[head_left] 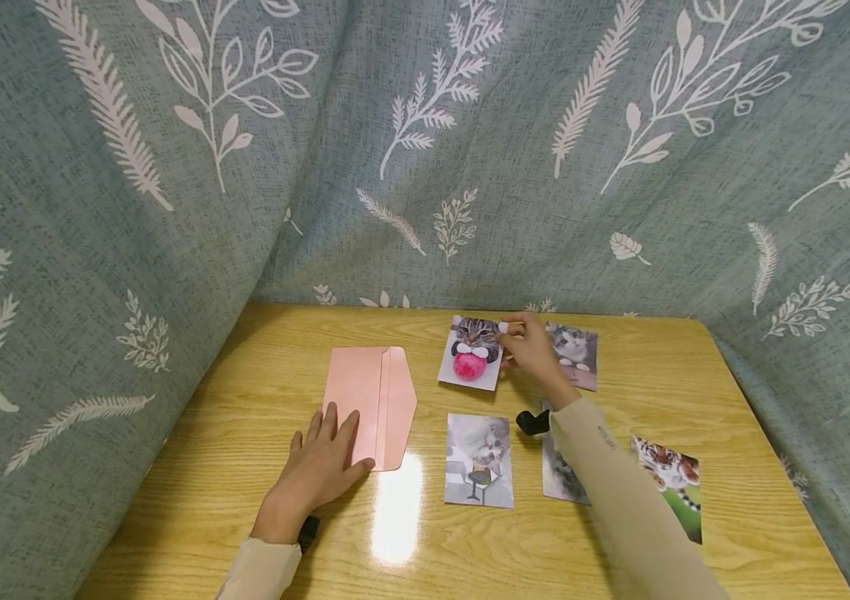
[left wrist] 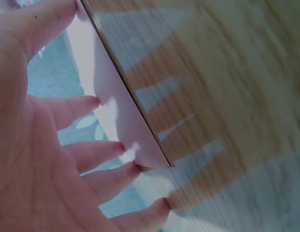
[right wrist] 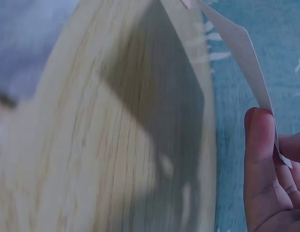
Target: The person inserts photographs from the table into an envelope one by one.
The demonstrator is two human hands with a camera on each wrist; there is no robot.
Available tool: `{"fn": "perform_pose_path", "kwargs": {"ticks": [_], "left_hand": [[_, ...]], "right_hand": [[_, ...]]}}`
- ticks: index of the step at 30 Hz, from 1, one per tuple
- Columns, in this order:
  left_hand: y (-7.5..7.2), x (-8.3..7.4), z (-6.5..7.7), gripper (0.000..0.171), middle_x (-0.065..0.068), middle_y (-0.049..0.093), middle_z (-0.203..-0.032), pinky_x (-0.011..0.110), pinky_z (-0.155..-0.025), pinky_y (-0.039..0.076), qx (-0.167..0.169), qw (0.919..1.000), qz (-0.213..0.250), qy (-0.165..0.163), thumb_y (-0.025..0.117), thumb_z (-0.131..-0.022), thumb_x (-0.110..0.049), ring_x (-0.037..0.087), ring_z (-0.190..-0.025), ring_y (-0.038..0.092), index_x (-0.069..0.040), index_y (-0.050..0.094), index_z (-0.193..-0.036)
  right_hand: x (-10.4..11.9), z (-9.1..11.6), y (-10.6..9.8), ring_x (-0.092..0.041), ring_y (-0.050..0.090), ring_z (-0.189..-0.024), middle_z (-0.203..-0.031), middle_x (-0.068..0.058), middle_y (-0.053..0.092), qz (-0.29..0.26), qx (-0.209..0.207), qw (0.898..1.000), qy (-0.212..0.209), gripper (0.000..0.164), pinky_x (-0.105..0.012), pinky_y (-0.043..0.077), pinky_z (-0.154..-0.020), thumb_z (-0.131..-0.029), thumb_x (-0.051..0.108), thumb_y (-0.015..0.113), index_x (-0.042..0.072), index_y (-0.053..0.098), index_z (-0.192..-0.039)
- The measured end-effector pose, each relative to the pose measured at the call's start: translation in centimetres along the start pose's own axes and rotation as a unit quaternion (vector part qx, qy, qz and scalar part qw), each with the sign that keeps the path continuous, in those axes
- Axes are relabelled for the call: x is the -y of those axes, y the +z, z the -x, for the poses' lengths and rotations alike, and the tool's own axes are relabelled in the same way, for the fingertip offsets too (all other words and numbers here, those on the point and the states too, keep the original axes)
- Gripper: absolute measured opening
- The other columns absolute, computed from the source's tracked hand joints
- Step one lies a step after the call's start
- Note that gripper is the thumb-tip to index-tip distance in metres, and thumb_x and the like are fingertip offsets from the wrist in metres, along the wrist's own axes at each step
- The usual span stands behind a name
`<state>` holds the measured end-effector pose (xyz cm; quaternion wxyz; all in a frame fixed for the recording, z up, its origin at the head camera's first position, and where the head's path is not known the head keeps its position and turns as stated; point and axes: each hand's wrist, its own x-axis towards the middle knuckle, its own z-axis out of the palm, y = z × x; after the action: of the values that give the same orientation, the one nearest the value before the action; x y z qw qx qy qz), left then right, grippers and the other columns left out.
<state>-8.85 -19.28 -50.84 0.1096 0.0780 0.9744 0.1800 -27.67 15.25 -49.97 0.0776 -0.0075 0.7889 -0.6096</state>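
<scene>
Left hand (head_left: 320, 471): fingers spread nearly straight, resting on pink envelope (head_left: 356, 375)
Right hand (head_left: 535, 352): arm stretched forward, thumb and fingers pinching cat card (head_left: 472, 350), raised off table (head_left: 222, 433)
Table's back edge: just beyond cat card
Between envelope and card: strip of wood

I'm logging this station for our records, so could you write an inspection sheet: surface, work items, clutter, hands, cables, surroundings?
Surface: wood-grain table, with a bright reflection near the envelope.
Work items: pink envelope on the table; striped-cat card in hand; four other picture cards on the table, three partly hidden by the right hand or sleeve.
Clutter: nothing seen.
Hands: left hand rests on the envelope, fingers spread; right hand pinches the striped-cat card by its edge.
Cables: nothing seen.
Surroundings: blue-green fabric with white leaf prints.
</scene>
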Motion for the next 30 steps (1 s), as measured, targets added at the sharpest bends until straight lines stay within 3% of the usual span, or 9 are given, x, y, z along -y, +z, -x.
{"fn": "perform_pose_path", "kwargs": {"ticks": [10, 22, 30], "left_hand": [[0.2, 0.1, 0.0, 0.079, 0.033, 0.013, -0.160, 0.077, -0.105, 0.016, -0.001, 1.0000, -0.001, 0.002, 0.063, -0.096, -0.047, 0.052, -0.146, 0.012, -0.010, 0.031, -0.158], [0.2, 0.0, 0.0, 0.076, 0.034, 0.015, -0.159, 0.078, -0.104, 0.017, -0.005, 1.0000, -0.006, 0.004, 0.063, -0.097, -0.047, 0.053, -0.145, 0.013, -0.011, 0.034, -0.157], [0.3, 0.1, 0.0, 0.077, 0.033, 0.014, -0.159, 0.077, -0.105, 0.016, -0.002, 1.0000, -0.002, 0.001, 0.063, -0.096, -0.047, 0.053, -0.145, 0.012, -0.011, 0.033, -0.157]], "right_hand": [[0.6, 0.7, 2.3, -0.025, 0.062, -0.062, -0.105, -0.018, 0.058, -0.022, 0.021, 0.999, -0.012, 0.044, -0.052, 0.059, -0.061, -0.098, 0.001, 0.061, -0.006, 0.044, -0.138], [0.6, 1.3, 5.6, -0.021, 0.057, -0.055, -0.096, -0.013, 0.056, -0.034, 0.026, 0.999, -0.004, 0.039, -0.041, 0.058, -0.051, -0.096, -0.001, 0.061, -0.004, 0.048, -0.132], [0.0, 1.4, 7.3, -0.021, 0.055, -0.051, -0.096, -0.015, 0.057, -0.032, 0.040, 0.999, -0.005, 0.037, -0.041, 0.058, -0.050, -0.095, -0.001, 0.062, -0.002, 0.050, -0.130]]}}
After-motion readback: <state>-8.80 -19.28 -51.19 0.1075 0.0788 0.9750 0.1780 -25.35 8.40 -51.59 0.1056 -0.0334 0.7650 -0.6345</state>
